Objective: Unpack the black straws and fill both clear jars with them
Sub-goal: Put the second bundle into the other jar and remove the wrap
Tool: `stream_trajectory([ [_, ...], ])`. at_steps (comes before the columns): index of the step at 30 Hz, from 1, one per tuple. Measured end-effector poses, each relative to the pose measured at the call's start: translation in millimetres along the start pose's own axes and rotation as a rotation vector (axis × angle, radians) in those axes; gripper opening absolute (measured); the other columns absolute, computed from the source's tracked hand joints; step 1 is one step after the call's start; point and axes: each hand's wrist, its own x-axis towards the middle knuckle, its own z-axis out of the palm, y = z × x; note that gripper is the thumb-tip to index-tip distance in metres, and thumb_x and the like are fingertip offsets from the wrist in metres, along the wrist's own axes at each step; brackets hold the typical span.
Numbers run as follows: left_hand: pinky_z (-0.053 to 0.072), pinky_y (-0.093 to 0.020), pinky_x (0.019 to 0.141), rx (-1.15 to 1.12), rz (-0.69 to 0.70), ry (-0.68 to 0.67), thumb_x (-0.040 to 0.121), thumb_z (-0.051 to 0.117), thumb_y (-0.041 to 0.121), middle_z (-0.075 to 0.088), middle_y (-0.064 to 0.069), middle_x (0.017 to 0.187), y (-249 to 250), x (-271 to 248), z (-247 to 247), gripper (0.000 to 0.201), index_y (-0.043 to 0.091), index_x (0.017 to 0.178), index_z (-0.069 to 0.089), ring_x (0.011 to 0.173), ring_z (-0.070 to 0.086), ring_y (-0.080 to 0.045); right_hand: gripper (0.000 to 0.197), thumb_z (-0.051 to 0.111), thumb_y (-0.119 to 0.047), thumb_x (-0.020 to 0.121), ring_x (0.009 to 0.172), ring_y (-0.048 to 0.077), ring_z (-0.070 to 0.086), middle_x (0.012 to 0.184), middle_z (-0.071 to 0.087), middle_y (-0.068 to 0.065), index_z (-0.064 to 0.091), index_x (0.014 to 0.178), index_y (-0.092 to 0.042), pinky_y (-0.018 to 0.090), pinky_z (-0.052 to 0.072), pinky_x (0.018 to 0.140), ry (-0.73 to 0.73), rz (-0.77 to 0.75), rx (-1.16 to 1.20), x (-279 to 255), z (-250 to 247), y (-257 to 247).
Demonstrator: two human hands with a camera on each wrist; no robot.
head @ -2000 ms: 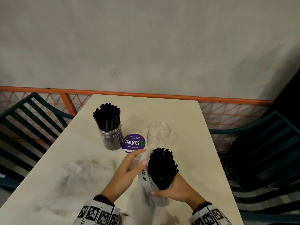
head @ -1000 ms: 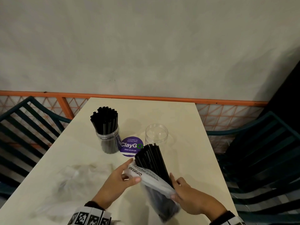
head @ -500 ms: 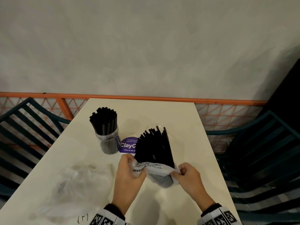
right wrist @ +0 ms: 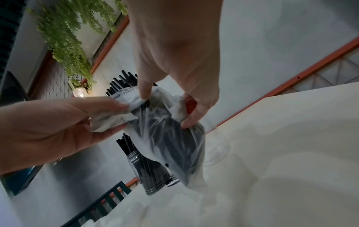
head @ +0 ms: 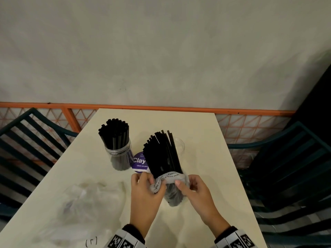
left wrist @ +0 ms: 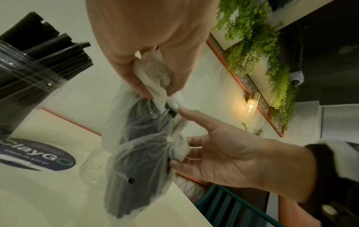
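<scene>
The left hand pinches the bunched, rolled-down rim of a clear plastic bag between thumb and fingers, on the bag's left side. The right hand grips the same rim on the opposite side, thumb on the near face and fingers curled behind it. In the left wrist view the left hand has the gathered plastic squeezed between its fingertips, and the right hand has its fingers curled into the crumpled film. In the right wrist view the right hand pinches the film from above while the left hand clamps a wad of it.

Inside the bag stands a bundle of black straws. The lower ends sit in the bag, whose bottom is near or on the table; whether it touches I cannot tell. The upper part of the bundle sticks out bare above the rim and leans away from the person.

Just behind the bundle stands an empty clear jar, mostly hidden by the straws. To its left a second clear jar stands upright, packed with black straws that rise above its mouth. Between the two jars a round purple sticker lies flat on the table. Near the left front of the table lies a loose crumpled clear plastic bag. Dark green slatted chairs flank the table.
</scene>
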Motion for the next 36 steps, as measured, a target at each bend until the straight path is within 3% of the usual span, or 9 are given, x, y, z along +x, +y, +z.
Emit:
stream_trajectory([
  [6, 0.05, -0.013, 0.073, -0.127, 0.065, -0.163, 0.07, 0.069, 0.038, 0.053, 0.01, 0.096, 4.4, -8.5, -2.7, 0.017, 0.028, 0.085, 0.066, 0.087, 0.059, -0.013, 0.011, 0.065, -0.008, 0.083, 0.066, 0.022, 0.05, 0.068, 0.055, 0.009, 0.058, 0.083, 0.0, 0.037, 0.046, 0.063, 0.163, 0.04, 0.078, 16.8, -6.8, 10.5],
  [10, 0.052, -0.017, 0.07, -0.141, 0.071, -0.223, 0.071, 0.073, 0.024, 0.063, 0.008, 0.087, 7.9, -3.8, -4.8, 0.01, 0.031, 0.079, 0.072, 0.08, 0.063, -0.006, 0.011, 0.067, -0.006, 0.08, 0.063, 0.022, 0.052, 0.066, 0.058, 0.013, 0.058, 0.074, -0.006, 0.042, 0.05, 0.065, 0.178, -0.001, 0.033, 16.4, -10.9, 13.2],
  [14, 0.055, -0.017, 0.068, -0.178, 0.044, -0.205, 0.071, 0.076, 0.007, 0.066, 0.001, 0.081, 5.6, -0.7, -4.2, 0.016, 0.022, 0.074, 0.074, 0.071, 0.066, -0.007, 0.016, 0.069, -0.005, 0.079, 0.064, 0.002, 0.056, 0.073, 0.063, 0.004, 0.055, 0.074, -0.011, 0.011, 0.047, 0.059, 0.094, -0.14, -0.095, 5.5, -10.8, 5.0],
  [16, 0.054, -0.015, 0.068, -0.168, 0.041, -0.213, 0.07, 0.076, 0.007, 0.066, 0.0, 0.08, 5.3, -1.7, -3.5, 0.014, 0.021, 0.072, 0.075, 0.068, 0.066, -0.007, 0.022, 0.069, -0.001, 0.076, 0.08, -0.001, 0.056, 0.092, 0.06, 0.007, 0.054, 0.087, -0.012, 0.008, 0.047, 0.069, -0.051, -0.174, -0.096, -0.5, -10.0, 1.7],
  [19, 0.054, -0.015, 0.068, -0.16, 0.028, -0.203, 0.069, 0.077, 0.007, 0.065, 0.002, 0.077, 2.4, -2.9, -3.2, 0.014, 0.02, 0.07, 0.075, 0.066, 0.066, -0.006, 0.052, 0.077, -0.021, 0.067, 0.106, -0.004, 0.048, 0.115, 0.044, 0.001, 0.045, 0.108, -0.02, 0.009, 0.045, 0.087, -0.293, -0.191, -0.125, -7.3, -10.4, 2.7],
  [22, 0.053, -0.013, 0.068, -0.149, 0.042, -0.23, 0.069, 0.077, 0.007, 0.065, 0.003, 0.075, 1.2, -6.1, -2.9, 0.015, 0.022, 0.071, 0.076, 0.067, 0.066, -0.005, 0.069, 0.078, -0.049, 0.056, 0.108, -0.004, 0.048, 0.114, 0.047, -0.007, 0.046, 0.11, -0.023, 0.018, 0.049, 0.092, -0.268, -0.194, -0.156, -9.2, -11.7, 3.4],
  [28, 0.049, -0.007, 0.07, -0.113, 0.154, -0.396, 0.079, 0.069, 0.011, 0.063, 0.012, 0.094, -4.7, -12.4, -5.8, 0.023, 0.031, 0.087, 0.073, 0.082, 0.065, -0.002, 0.051, 0.066, -0.065, 0.064, 0.104, 0.002, 0.053, 0.105, 0.054, -0.011, 0.052, 0.099, -0.031, 0.015, 0.046, 0.088, -0.171, -0.317, -0.316, 0.3, -26.1, 15.2],
  [32, 0.048, -0.009, 0.08, -0.043, 0.157, -0.629, 0.082, 0.061, 0.024, 0.063, 0.016, 0.099, -8.4, -20.6, -5.4, 0.022, 0.021, 0.1, 0.072, 0.093, 0.062, 0.002, 0.026, 0.069, -0.039, 0.077, 0.097, 0.004, 0.06, 0.1, 0.062, -0.003, 0.056, 0.094, -0.023, 0.018, 0.051, 0.081, -0.265, -0.204, -0.273, 1.5, -36.6, 31.0],
  [36, 0.045, -0.011, 0.081, 0.102, 0.356, -0.799, 0.083, 0.055, 0.035, 0.067, 0.019, 0.102, 7.8, -20.4, -7.3, 0.025, 0.027, 0.102, 0.069, 0.095, 0.058, 0.006, 0.014, 0.068, -0.024, 0.083, 0.092, 0.01, 0.065, 0.093, 0.065, -0.001, 0.057, 0.091, -0.019, 0.023, 0.054, 0.075, -0.231, -0.121, -0.19, -3.2, -40.1, 51.5],
])
